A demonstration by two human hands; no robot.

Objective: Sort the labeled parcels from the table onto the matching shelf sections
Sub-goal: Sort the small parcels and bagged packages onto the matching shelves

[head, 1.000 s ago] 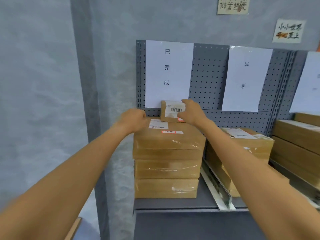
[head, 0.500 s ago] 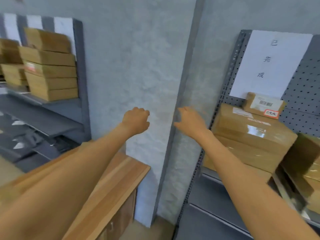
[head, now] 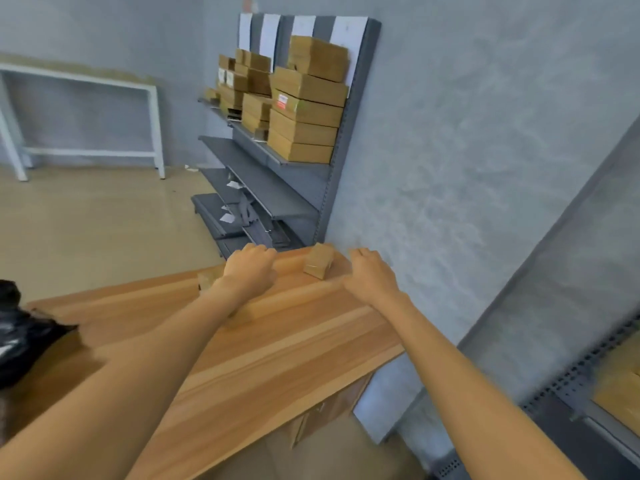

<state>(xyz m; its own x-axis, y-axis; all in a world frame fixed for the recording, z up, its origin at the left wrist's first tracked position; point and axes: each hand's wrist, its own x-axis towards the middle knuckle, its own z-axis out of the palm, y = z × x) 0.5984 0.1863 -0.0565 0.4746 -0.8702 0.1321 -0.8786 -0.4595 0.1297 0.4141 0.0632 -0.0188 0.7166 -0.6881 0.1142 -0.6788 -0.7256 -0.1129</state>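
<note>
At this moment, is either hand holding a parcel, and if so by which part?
Nothing is held. The left hand and right hand hover above the wooden table, fingers loosely curled, on either side of a small parcel; no grip yet.

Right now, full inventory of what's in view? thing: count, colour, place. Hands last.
small parcel: 1, tan cardboard, far edge of the table, between the two hands
second small parcel: 1, tan, partly hidden behind the left wrist
table: 1, light wood, foreground
far shelf unit: 1, grey metal, against the back wall
stacked boxes: many, exact count unclear, tan, upper shelf of the far unit
paper signs: about four, white, top of the far unit; text unreadable
near shelf unit: 1, grey pegboard, right edge
white frame: 1, white, by the left wall
black bag: 1, black, left end of the table
left hand: loosely curled, empty, above the table
right hand: loosely curled, empty, right of the small parcel
</note>
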